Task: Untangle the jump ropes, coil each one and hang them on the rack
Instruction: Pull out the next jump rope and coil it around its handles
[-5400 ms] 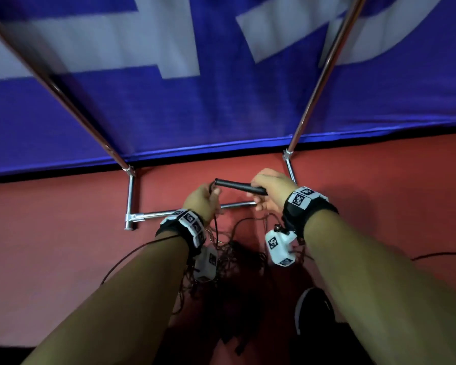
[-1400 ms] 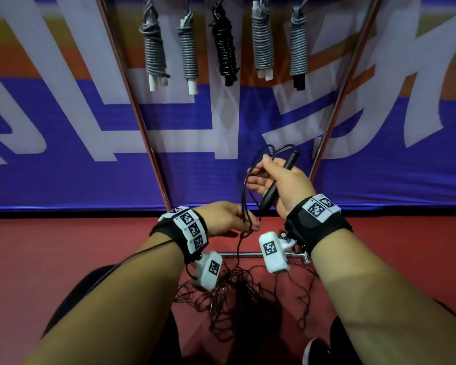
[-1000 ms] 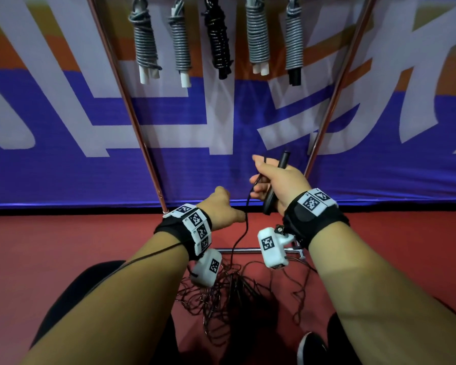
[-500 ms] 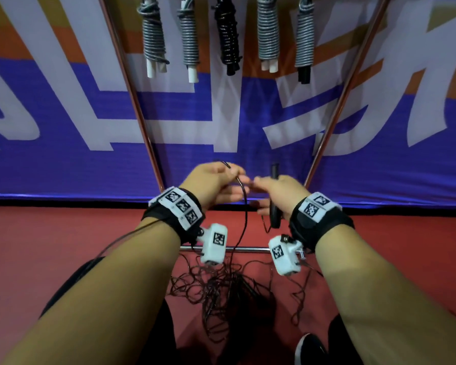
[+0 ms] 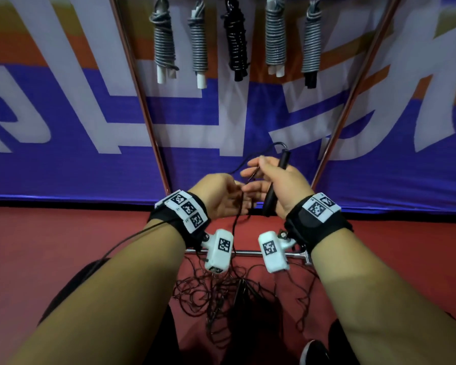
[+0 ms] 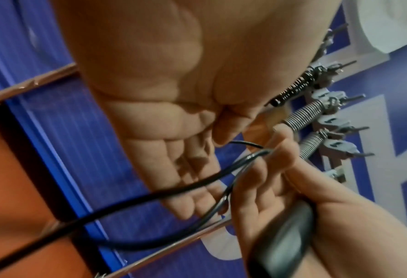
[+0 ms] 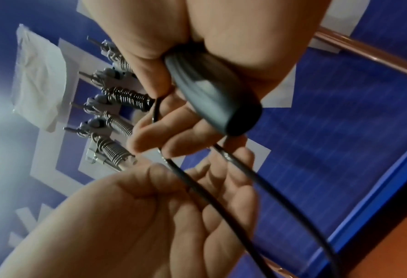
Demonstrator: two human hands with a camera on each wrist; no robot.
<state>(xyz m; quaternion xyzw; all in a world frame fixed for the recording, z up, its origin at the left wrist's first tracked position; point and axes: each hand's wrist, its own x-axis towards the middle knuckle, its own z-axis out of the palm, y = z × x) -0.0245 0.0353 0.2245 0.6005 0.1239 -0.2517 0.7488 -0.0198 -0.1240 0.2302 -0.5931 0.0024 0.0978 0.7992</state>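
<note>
My right hand (image 5: 279,183) grips a black jump-rope handle (image 5: 269,202) upright in front of the rack. Its fingertips also pinch the thin black cord (image 5: 237,219). The cord arcs from the handle's top to the left, then drops between my hands to a tangled pile (image 5: 221,293) on the floor. My left hand (image 5: 221,196) sits just left of the right, palm turned toward it, fingers fairly straight; the cord (image 7: 257,188) runs across those fingers (image 7: 221,197). In the left wrist view the handle (image 6: 285,240) lies in the right palm.
Several coiled ropes, grey ones and one black (image 5: 234,40), hang from hooks at the rack's top. Two slanted metal posts (image 5: 142,101) (image 5: 353,101) frame them before a blue banner. The rack's base bar (image 5: 248,251) lies on the red floor; my shoe (image 5: 313,351) is below.
Over the last half second my right hand has lifted the handle a little, and a cord loop now arcs off its top. My left hand has dropped slightly and opened beside it.
</note>
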